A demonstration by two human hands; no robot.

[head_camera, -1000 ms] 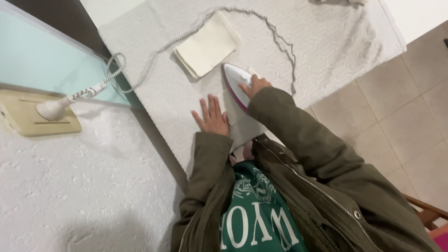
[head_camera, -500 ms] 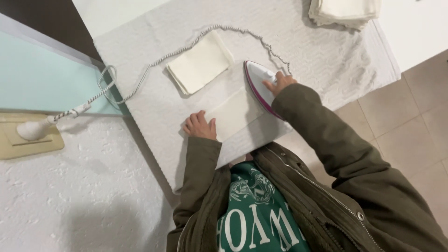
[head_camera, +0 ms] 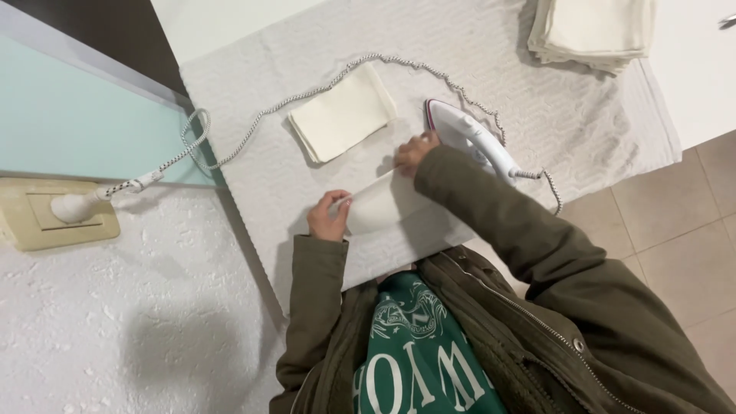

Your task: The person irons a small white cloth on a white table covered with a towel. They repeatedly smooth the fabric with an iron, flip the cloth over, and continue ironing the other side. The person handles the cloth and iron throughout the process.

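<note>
Ironing in progress, head view. Left hand (head_camera: 328, 218) is pinching the near-left edge of a cream cloth (head_camera: 387, 205) lying on the white padded cover (head_camera: 491, 84); right hand (head_camera: 415, 152) is resting closed on the cloth's far edge, just beside the iron (head_camera: 469, 138), which is standing released on the cover. One folded cloth (head_camera: 342, 113) is lying beyond the worked cloth, apparently finished; a stack of cloths (head_camera: 594, 29) is sitting at the cover's far right corner. The cord (head_camera: 253, 130) is running left from the iron to a wall socket (head_camera: 61, 213). No containers are showing.
</note>
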